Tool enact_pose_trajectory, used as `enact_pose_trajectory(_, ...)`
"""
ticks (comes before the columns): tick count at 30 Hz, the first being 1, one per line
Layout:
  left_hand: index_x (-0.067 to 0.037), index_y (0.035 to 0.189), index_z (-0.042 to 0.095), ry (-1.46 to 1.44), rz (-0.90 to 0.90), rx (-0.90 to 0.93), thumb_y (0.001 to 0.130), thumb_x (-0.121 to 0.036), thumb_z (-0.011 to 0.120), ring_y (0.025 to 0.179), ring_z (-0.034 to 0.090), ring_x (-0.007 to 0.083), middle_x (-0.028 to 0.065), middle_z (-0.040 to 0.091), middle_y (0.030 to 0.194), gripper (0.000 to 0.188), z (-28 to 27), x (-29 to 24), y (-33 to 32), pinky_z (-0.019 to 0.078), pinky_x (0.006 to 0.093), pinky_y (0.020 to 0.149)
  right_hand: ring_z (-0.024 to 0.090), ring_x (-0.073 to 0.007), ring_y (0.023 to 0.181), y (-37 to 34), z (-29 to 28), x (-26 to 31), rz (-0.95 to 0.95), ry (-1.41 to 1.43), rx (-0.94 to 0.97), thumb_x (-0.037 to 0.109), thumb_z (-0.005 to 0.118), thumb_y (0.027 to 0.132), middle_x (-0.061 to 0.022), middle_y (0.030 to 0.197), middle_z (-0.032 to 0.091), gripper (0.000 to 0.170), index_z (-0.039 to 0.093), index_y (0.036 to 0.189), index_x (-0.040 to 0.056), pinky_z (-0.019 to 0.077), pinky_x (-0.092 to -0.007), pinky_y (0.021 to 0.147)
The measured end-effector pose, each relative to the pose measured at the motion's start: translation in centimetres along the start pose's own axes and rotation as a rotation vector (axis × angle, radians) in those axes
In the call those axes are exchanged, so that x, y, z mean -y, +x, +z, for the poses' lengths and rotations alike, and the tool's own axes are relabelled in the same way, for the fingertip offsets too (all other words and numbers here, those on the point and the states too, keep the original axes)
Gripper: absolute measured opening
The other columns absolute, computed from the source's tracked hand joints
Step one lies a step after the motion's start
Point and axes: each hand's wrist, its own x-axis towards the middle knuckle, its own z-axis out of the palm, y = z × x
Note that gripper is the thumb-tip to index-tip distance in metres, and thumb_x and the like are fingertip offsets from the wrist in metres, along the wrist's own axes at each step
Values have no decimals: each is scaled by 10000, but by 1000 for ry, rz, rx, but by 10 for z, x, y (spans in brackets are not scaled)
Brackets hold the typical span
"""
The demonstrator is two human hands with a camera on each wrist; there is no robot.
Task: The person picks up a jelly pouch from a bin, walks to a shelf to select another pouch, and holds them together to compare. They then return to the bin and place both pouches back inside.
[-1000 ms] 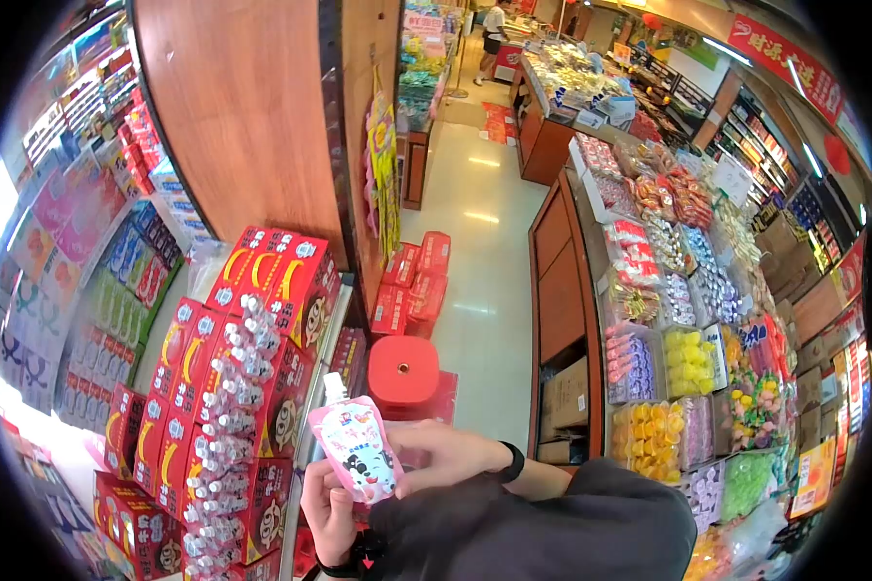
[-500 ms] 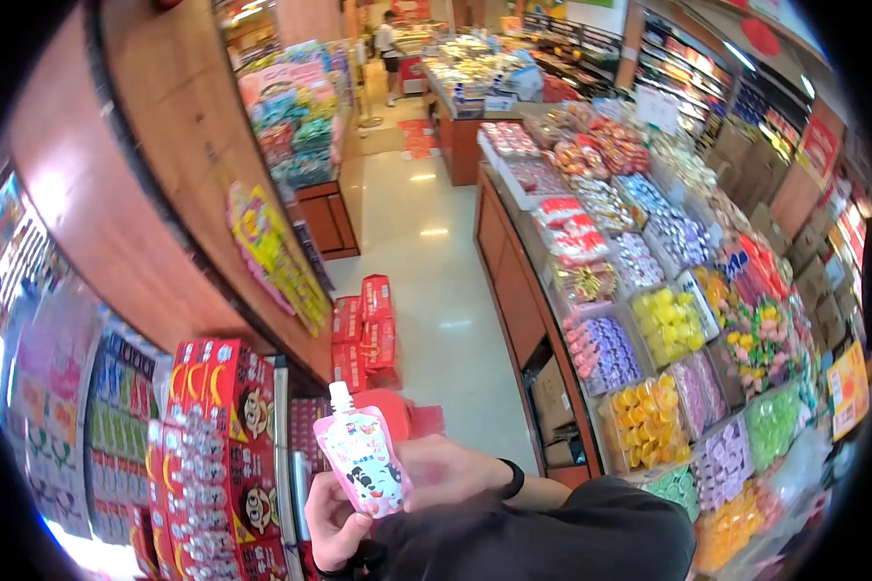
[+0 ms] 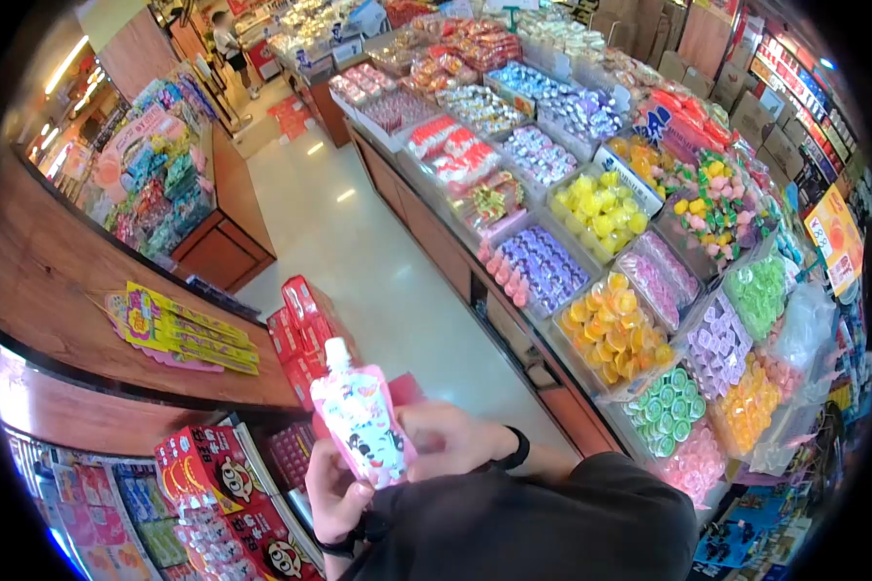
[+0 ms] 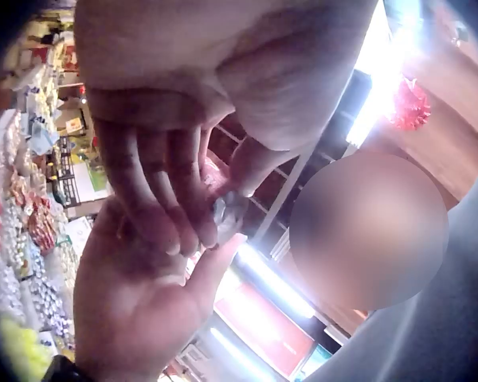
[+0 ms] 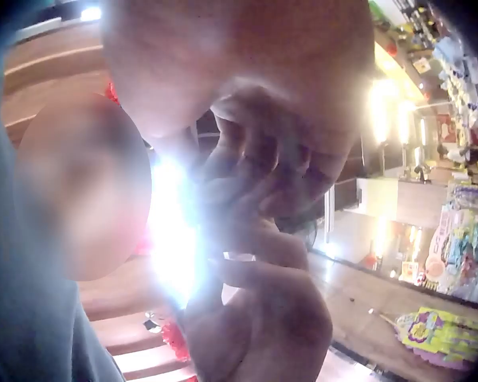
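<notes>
A pink spout pouch (image 3: 363,426) with a white cap and cartoon pictures stands tilted slightly left in front of the dark shirt. My left hand (image 3: 334,499) grips its lower left side, thumb across the front. From the right, my right hand (image 3: 451,436) holds its lower right edge, with some fingers hidden behind it. In the left wrist view the left hand (image 4: 215,72) fills the top, its curled fingers overlapping the right hand (image 4: 135,294). The right wrist view shows the right hand (image 5: 247,79) above the left hand (image 5: 271,326), mostly in shadow.
A counter of candy bins, including yellow candies (image 3: 601,213) and orange candies (image 3: 610,329), runs along the right. Red boxes (image 3: 305,324) stand on the aisle floor (image 3: 358,252). Red cartons (image 3: 213,465) are at lower left, below a wooden panel (image 3: 48,290). A person (image 3: 231,48) stands far back.
The head view has swung right, so the candy counter fills more of it and the red cartons have slid down and left. Both hands keep hold of the spout pouch, which stays near the chest.
</notes>
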Motion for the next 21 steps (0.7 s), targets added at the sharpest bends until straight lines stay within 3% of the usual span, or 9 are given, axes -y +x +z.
enact_pose_trajectory(4, 38, 1294, 497, -37, -42, 161, 915, -302, 818, 1087, 673, 198, 168, 702, 1172, 603, 8, 5, 24, 514, 349, 963, 617, -221, 811, -5, -22, 19, 21, 25, -54, 256, 797, 934, -80, 895, 618, 343, 533, 886, 42, 460, -356, 734)
enact_pose_trajectory(11, 42, 1302, 494, -59, -85, 316, 946, -299, 792, 1115, 655, 188, 160, 691, 1204, 576, 14, 16, 70, 494, 336, 977, 614, -208, 840, -7, -44, 11, -47, -78, -158, 262, 787, 942, -72, 936, 627, 292, 589, 948, 47, 469, -345, 762)
enact_pose_trajectory(21, 36, 1273, 534, -103, -94, 483, 957, -277, 781, 1142, 650, 174, 127, 687, 1225, 509, -9, 29, 166, 473, 327, 1004, 644, -251, 838, 40, -79, -7, 22, -149, -252, 274, 775, 952, -84, 940, 658, 295, 577, 929, 57, 479, -347, 736)
